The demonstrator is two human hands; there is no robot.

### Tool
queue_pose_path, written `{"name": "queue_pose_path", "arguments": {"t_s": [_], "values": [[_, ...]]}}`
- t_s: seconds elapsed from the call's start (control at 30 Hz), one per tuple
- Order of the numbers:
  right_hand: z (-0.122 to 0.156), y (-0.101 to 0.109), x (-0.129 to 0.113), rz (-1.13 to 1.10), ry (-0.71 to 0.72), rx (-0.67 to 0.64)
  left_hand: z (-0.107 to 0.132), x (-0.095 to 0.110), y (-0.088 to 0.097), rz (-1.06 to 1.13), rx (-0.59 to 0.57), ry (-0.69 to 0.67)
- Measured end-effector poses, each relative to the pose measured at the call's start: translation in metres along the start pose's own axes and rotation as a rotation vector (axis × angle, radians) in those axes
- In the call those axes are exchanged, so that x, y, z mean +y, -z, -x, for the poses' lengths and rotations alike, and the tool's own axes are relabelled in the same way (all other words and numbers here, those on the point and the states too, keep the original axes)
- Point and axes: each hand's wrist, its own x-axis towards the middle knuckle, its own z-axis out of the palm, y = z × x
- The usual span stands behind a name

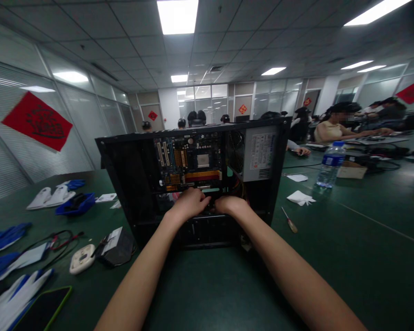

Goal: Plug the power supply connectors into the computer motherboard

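Observation:
An open black computer case (124, 174) stands on the dark green table, its side removed. Inside sit a motherboard (189, 161), a fan (235, 151) and a grey power supply (260, 154). My left hand (189, 202) and my right hand (229, 204) reach into the lower part of the case, just below the motherboard, close together. Their fingers are curled inward on something inside the case that is hidden from me. Both forearms stretch up from the bottom edge of the view.
On the left lie white and blue gloves (55, 195), a blue tray (76, 204), cables (60, 241), a white round device (82, 258), a small black unit (117, 246) and a phone (43, 310). At right are a screwdriver (290, 222), tissue (299, 198), a water bottle (330, 164). People sit beyond.

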Motion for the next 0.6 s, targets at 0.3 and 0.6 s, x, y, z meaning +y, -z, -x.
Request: {"name": "queue_pose_path", "arguments": {"t_s": [0.3, 0.6], "values": [[0.012, 0.009, -0.013, -0.061, 0.158, 0.466, -0.003, -0.003, 0.01, 0.299, 0.225, -0.064], [0.015, 0.018, -0.025, -0.878, 0.308, 1.068, 0.033, -0.007, 0.077, 0.488, 0.425, -0.098]]}}
